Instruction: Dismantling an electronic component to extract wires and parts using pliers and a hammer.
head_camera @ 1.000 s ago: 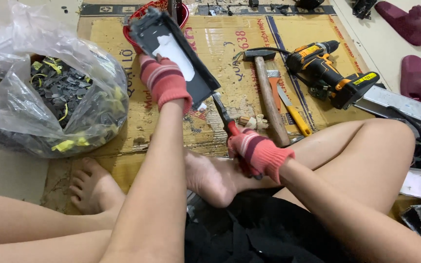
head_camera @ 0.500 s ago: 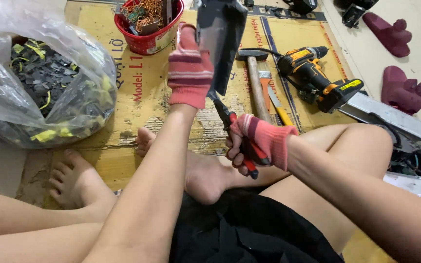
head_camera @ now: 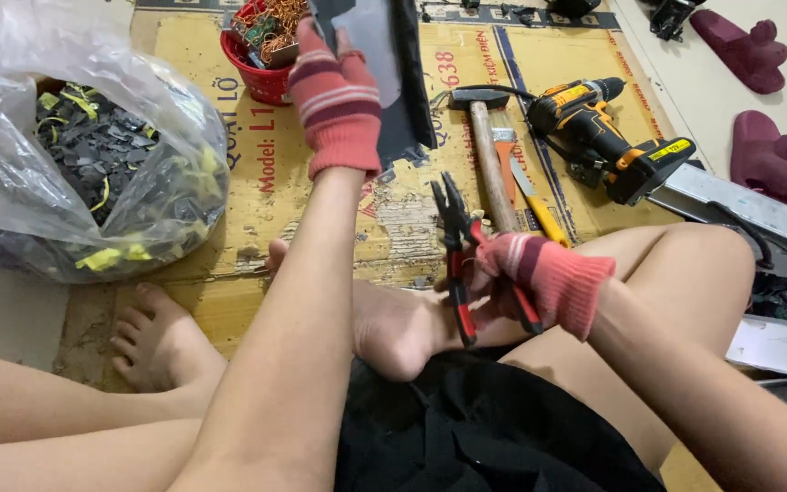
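Flattened cardboard box point(head_camera: 229, 182) spread on the floor: tan-yellow, printed with red and dark blue lettering, its surface scuffed and torn near the middle. Clear plastic bag point(head_camera: 75, 155) at the left edge of the cardboard, bulging, filled with dark grey scraps and bits of yellow. Small yellow label with dark print point(head_camera: 659, 151) on the black base of the cordless drill point(head_camera: 608, 137), right of the cardboard's middle

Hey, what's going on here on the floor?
A person sits barefoot on cardboard. The gloved left hand holds up a flat black panel, and the gloved right hand grips red-handled pliers, jaws open and clear of the panel. A hammer, cordless drill and bag of scraps lie around.
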